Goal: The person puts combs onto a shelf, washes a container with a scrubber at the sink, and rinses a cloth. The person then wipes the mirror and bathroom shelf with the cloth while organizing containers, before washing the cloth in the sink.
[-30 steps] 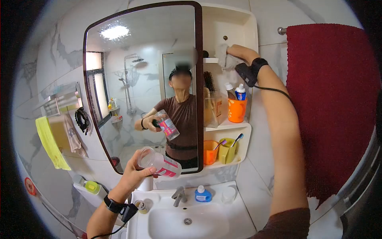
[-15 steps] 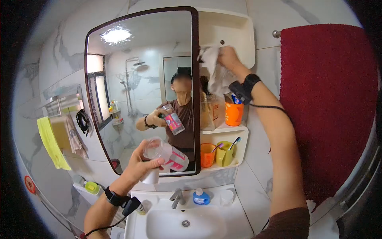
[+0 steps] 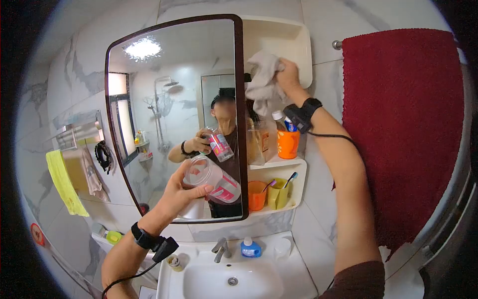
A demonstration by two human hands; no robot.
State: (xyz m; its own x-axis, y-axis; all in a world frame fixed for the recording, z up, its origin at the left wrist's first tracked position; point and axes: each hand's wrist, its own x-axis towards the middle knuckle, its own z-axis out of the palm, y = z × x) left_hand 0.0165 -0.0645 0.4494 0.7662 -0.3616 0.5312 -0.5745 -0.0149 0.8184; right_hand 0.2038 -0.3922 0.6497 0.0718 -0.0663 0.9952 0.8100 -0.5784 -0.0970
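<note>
My left hand (image 3: 178, 193) is wrapped round a clear plastic jar (image 3: 216, 185) with a pink label, tilted with its open mouth toward me. Something white, partly hidden, shows beneath that hand. High on the right, my right hand (image 3: 289, 75) grips a crumpled whitish cloth (image 3: 264, 74) at the upper shelf (image 3: 286, 37). The cloth hangs down in front of the shelf's lower edge, above a clear box (image 3: 257, 146) and an orange cup (image 3: 288, 145) holding tubes and a bottle.
A dark-framed mirror (image 3: 172, 119) stands left of the shelves. Below are a sink (image 3: 199, 281), a faucet (image 3: 220, 248), a blue bottle (image 3: 250, 247) and a small clear cup (image 3: 283, 247). Two toothbrush cups sit on the lower shelf. A red towel (image 3: 403, 134) hangs at right.
The cloth in my right hand has shifted and spread differently at the upper shelf. My left hand has raised the jar slightly and moved it a little right. The view has shifted slightly.
</note>
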